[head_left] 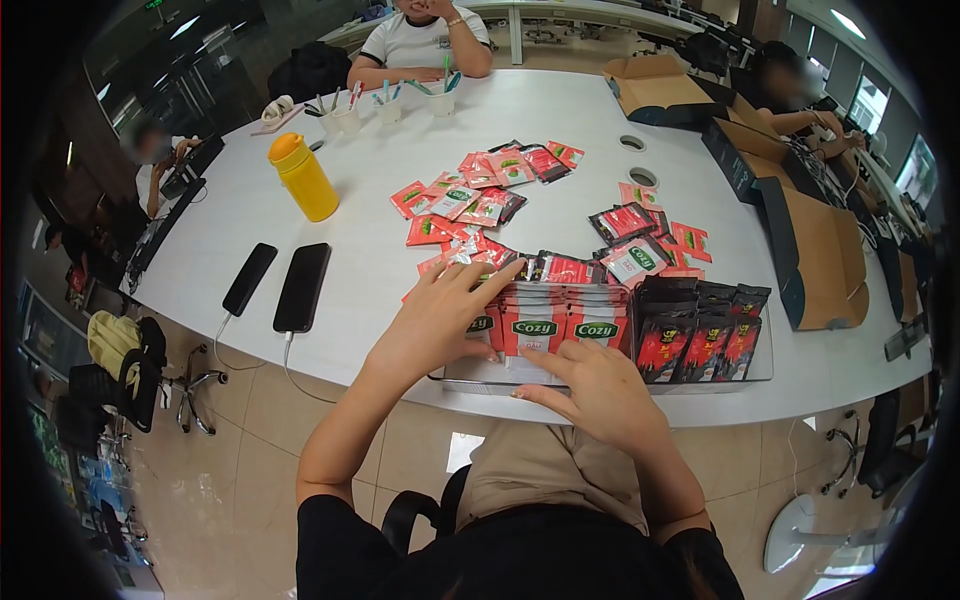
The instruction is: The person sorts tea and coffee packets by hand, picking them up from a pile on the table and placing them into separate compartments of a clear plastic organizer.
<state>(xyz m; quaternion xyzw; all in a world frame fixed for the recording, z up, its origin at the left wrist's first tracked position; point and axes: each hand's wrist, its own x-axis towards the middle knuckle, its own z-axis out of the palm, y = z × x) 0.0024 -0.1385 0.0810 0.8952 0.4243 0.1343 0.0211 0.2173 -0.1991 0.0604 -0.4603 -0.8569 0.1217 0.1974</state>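
A clear tray (760, 375) at the table's near edge holds upright rows of packets: red-and-white Cozy sachets (560, 325) on the left, black-and-red sachets (700, 340) on the right. My left hand (440, 315) lies on the left end of the Cozy row, fingers spread over the packet tops. My right hand (590, 385) rests against the front of the same row, fingers on the packets. More loose red sachets (480, 200) lie scattered on the white table (380, 270) beyond the tray.
A yellow bottle (303, 177) and two black phones (302, 287) on cables sit to the left. Open cardboard boxes (810, 240) stand at the right. Cups with pens (390, 105) are at the far side, where a person sits; others sit left and right.
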